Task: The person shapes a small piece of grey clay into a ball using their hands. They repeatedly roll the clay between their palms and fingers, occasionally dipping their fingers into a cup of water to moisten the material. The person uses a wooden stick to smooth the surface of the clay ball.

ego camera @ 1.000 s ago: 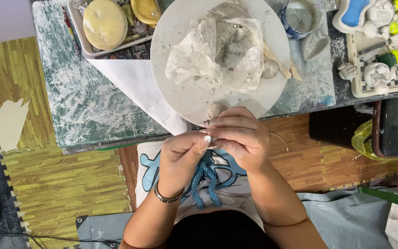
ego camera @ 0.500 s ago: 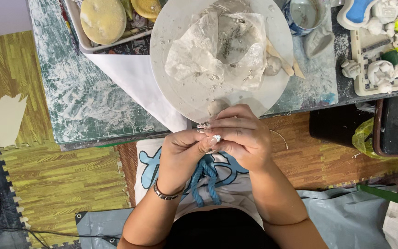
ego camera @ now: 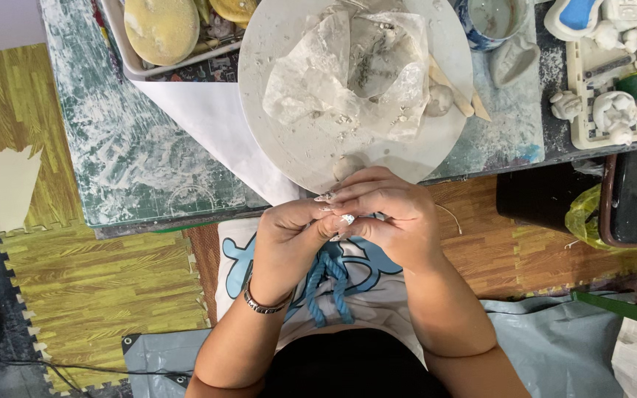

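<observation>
My left hand [ego camera: 289,239] and my right hand [ego camera: 388,214] are pressed together just below the table edge, fingers curled around something small that the fingers hide. A thin bracelet circles my left wrist. Directly above them a round white turntable plate [ego camera: 296,147] carries crumpled clear plastic wrap [ego camera: 348,74], a small ball of grey clay [ego camera: 346,166] at its near rim and another clay lump [ego camera: 439,98] beside wooden tools [ego camera: 455,92]. A blue rope cord [ego camera: 329,287] hangs over my white apron below the hands.
A white tray [ego camera: 119,44] with yellow sponges sits at the back left. A blue-rimmed water cup [ego camera: 492,18] and a tray of small painted clay figures [ego camera: 613,103] lie to the right. White paper [ego camera: 208,125] spreads over the paint-stained table [ego camera: 112,147]. Foam floor mats lie to the left.
My hands stay clasped in the same spot; the fingers have shifted slightly around whatever they hold. The view has tilted a little.
</observation>
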